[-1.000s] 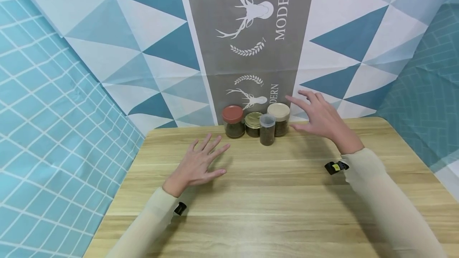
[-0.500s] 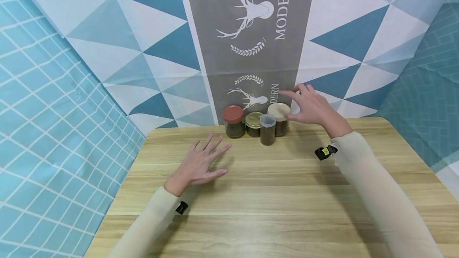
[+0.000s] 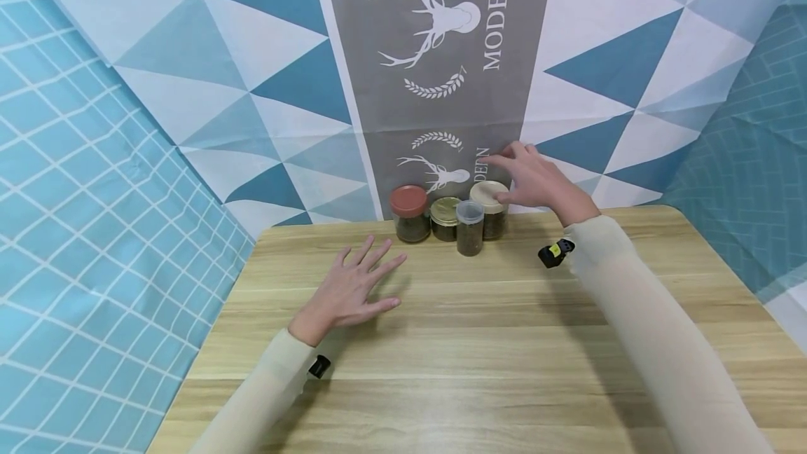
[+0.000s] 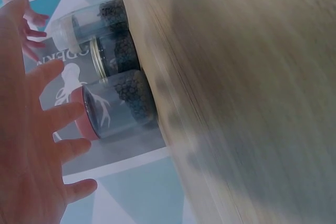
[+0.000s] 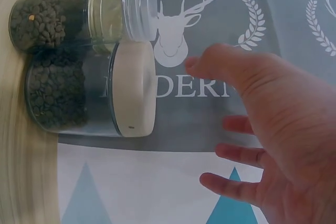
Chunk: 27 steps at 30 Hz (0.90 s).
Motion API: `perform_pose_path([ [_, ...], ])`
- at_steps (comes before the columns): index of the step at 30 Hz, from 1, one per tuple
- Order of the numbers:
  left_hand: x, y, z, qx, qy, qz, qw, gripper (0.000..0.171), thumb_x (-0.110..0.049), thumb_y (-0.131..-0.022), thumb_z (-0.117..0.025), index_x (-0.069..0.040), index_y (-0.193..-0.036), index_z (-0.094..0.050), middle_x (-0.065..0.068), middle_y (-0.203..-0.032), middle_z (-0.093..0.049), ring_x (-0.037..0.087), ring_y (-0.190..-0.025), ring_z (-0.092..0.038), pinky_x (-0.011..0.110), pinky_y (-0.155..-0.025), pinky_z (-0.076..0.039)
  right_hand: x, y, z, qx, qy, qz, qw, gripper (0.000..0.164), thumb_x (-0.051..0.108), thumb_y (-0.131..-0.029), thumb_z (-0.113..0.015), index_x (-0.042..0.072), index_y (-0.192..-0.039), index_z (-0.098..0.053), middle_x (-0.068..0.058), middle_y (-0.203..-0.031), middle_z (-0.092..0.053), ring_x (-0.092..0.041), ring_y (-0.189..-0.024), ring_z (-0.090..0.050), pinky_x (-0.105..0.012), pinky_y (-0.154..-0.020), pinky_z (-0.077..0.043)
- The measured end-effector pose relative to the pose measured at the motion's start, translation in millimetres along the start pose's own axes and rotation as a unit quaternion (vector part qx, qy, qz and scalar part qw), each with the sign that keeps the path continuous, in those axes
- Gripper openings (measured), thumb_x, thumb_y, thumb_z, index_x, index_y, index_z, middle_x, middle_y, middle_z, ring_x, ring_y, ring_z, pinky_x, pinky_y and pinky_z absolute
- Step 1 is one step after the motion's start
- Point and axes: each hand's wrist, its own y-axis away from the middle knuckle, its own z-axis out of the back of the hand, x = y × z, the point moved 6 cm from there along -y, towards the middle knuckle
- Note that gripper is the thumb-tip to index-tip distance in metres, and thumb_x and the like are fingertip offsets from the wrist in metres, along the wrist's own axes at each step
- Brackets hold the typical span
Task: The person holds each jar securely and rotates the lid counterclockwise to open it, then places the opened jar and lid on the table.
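Over the back of the table my right hand [image 3: 536,179] hovers above a jar with a cream lid [image 5: 137,90], fingers spread and holding nothing. The right wrist view shows a gap between its fingertips and that lid; dark pellets fill part of the jar. In front of it stands a slim clear jar with a translucent lid [image 3: 469,228]. To the left are a short jar with a gold lid [image 3: 445,218] and a jar with a red lid [image 3: 410,213], both with dark contents. My left hand [image 3: 349,288] is spread flat above the table, left of the jars, holding nothing.
The wooden table [image 3: 403,370] reaches back to a patterned cloth wall [image 3: 435,104] right behind the jars. A blue grid cloth [image 3: 94,230] borders the left side, a teal cloth [image 3: 750,160] the right. The jars stand close together.
My right hand has moved left and slightly away from me, from beside the cream-lidded jar to above it. The left hand and all the jars have stayed in place.
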Motion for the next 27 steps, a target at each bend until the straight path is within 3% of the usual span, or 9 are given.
perform_pose_path([
  [11, 2.0, -1.3, -3.4, 0.006, 0.004, 0.0, 1.0, 0.099, -0.092, -0.104, -0.014, -0.031, -0.174, -0.044, 0.013, -0.184, -0.038, 0.051, -0.169, -0.037, 0.081, -0.127, -0.039, -2, -7, -18, 0.058, -0.032, -0.026, 0.997, 0.082, 0.009, -0.092, -0.073, 0.016, -0.17, -0.05, -0.037, -0.156, -0.039, -0.047, -0.131, -0.037, -0.065, -0.098, -0.051],
  [18, 2.4, 1.0, -5.1, 0.008, 0.002, -0.001, 1.0, 0.089, -0.087, -0.107, -0.029, -0.031, -0.174, -0.045, 0.013, -0.184, -0.038, 0.049, -0.17, -0.036, 0.081, -0.127, -0.039, 3, -10, -31, 0.082, -0.038, -0.044, 0.995, 0.08, 0.007, -0.097, -0.074, 0.017, -0.172, -0.048, -0.036, -0.153, -0.038, -0.044, -0.123, -0.035, -0.058, -0.093, -0.05],
  [27, 3.7, 4.9, -5.3, 0.006, 0.005, 0.003, 1.0, 0.09, -0.088, -0.106, -0.025, -0.032, -0.173, -0.046, 0.014, -0.184, -0.038, 0.049, -0.17, -0.036, 0.081, -0.127, -0.039, 6, -9, -46, 0.106, -0.055, -0.054, 0.991, 0.08, 0.013, -0.101, -0.077, 0.02, -0.174, -0.044, -0.039, -0.157, -0.03, -0.046, -0.124, -0.035, -0.062, -0.095, -0.053],
])
